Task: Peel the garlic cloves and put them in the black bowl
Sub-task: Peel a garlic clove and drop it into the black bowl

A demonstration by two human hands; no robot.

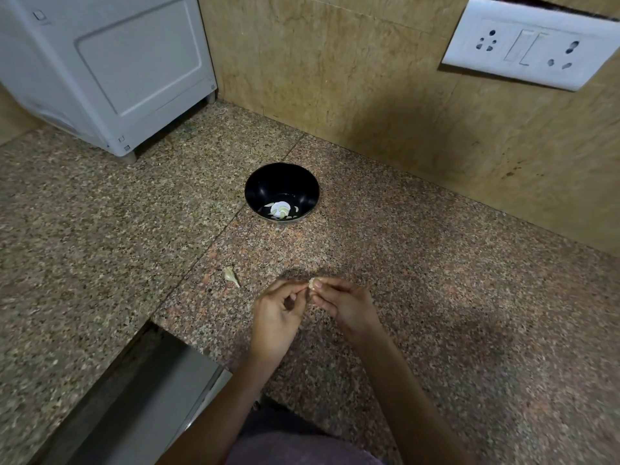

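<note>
While pinching a clove point(313, 282) with left hand point(276, 313) and right hand point(345, 303) together near the surface's point(453, 297) front edge, hold firm, tear skin from the tip, then drop into the bowl point(252, 182) mid-surface.

Domestic kitchen. Indicators: speckled brown granite countertop point(436, 297) meeting a beige stone-tiled wall point(335, 62); white plastic socket-and-switch plate point(530, 45) on that wall; white boxy appliance point(110, 62) standing at the countertop's far left corner.
</note>
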